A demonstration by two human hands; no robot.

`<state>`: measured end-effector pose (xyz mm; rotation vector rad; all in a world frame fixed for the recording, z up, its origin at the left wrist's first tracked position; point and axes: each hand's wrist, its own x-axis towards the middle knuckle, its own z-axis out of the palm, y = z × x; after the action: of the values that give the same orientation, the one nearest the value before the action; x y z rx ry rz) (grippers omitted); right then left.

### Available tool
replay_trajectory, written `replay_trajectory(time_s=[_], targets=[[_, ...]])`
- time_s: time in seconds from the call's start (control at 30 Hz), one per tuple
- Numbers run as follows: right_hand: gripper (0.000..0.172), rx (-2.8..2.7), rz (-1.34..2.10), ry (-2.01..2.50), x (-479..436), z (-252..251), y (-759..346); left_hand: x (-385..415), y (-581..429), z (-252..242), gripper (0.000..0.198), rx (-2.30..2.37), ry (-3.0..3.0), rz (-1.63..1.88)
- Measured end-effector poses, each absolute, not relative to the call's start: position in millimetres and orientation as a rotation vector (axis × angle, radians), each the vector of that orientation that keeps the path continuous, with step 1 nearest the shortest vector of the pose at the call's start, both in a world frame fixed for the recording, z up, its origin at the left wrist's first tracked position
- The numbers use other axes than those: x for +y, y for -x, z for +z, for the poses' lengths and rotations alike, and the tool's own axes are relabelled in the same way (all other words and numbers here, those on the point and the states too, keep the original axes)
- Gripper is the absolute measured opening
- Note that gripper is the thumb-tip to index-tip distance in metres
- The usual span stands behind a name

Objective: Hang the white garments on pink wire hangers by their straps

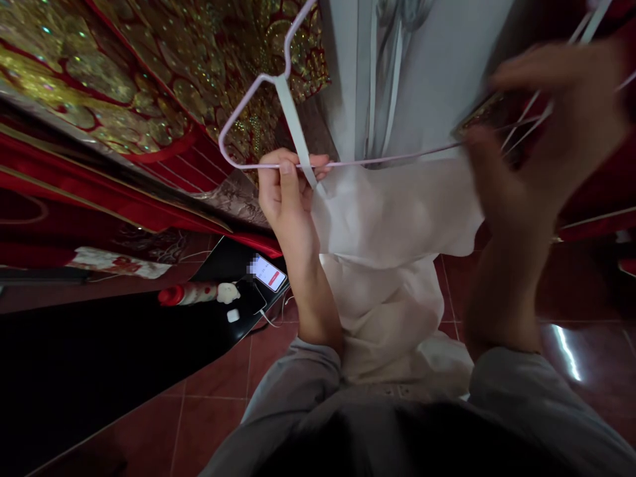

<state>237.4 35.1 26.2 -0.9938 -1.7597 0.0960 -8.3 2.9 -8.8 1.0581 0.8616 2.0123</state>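
Note:
My left hand [291, 192] is closed around the bottom bar of a thin pink clothes hanger [237, 119]. A white strap [297, 126] hangs over the hanger's shoulder and runs down past my left fingers to a white garment [397, 205]. The garment drapes below the bar in loose folds toward my body. My right hand [541, 126] is raised at the right, blurred, with its thumb and fingers apart around the bar's far end. Thin white straps [527, 119] show behind it; whether it touches them is unclear.
Red and gold sequined garments [149, 79] hang at the left. Grey-white fabric [437, 79] with dangling ties hangs ahead. A black table [124, 358] at lower left bears a lit phone [269, 272], a red-capped bottle [186, 295] and a small white case [233, 316]. The floor [213, 397] is red tile.

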Motion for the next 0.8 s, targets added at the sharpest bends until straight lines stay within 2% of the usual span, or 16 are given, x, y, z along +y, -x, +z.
replay_trajectory(time_s=[0.13, 0.27, 0.37, 0.43, 0.5, 0.63, 0.7, 0.8], targets=[[0.033, -1.983, 0.05, 1.051, 6, -5, -197, 2, 8, -12, 0.016, 0.819, -1.07, 2.078], [0.034, -1.846, -0.022, 1.151, -1, -22, -181, -12, 13, -14, 0.03, 0.983, -1.181, 2.039], [0.035, -1.822, -0.05, 1.153, 1, -25, -177, -28, 21, 2, 0.031, 1.153, -1.267, 1.907], [0.036, -1.822, -0.035, 1.147, 1, -24, -176, -33, 29, 24, 0.029, 1.071, -1.173, 1.83], [0.037, -1.833, -0.011, 1.152, 0, -23, -178, -32, 38, 48, 0.049, 0.898, -0.936, 1.763], [0.041, -1.85, 0.015, 1.158, 0, -23, -185, -20, 58, 61, 0.065, 0.832, -0.692, 2.075], [0.047, -1.848, 0.007, 1.142, 2, -25, -188, -16, 66, 46, 0.058, 0.868, -0.719, 2.235], [0.045, -1.827, 0.012, 1.1, 6, -29, -189, -16, 68, 15, 0.031, 1.106, -0.822, 2.196]])
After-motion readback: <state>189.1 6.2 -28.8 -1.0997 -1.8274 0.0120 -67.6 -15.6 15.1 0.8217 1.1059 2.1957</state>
